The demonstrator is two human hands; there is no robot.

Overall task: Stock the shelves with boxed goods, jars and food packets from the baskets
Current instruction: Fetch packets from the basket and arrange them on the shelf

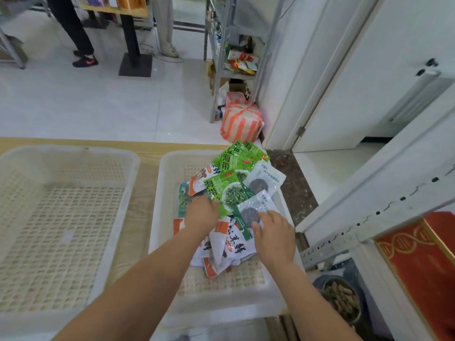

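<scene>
A white plastic basket (162, 217) on the right holds a heap of food packets. Green seaweed packets (222, 190) lie at the top of the heap, clear packets with dark contents (264, 179) to their right, and white-and-orange packets (229, 244) nearer me. My left hand (200, 214) lies flat on the heap at the lower edge of a green packet. My right hand (273, 233) rests with spread fingers on a clear packet (253, 207). Neither hand plainly grips anything.
An empty white basket (61, 217) sits to the left on the same wooden surface. A white metal shelf upright (369, 217) runs at right, with a red box (428, 262) behind it. A striped bag (242, 123) and a person's legs (73, 33) stand on the floor beyond.
</scene>
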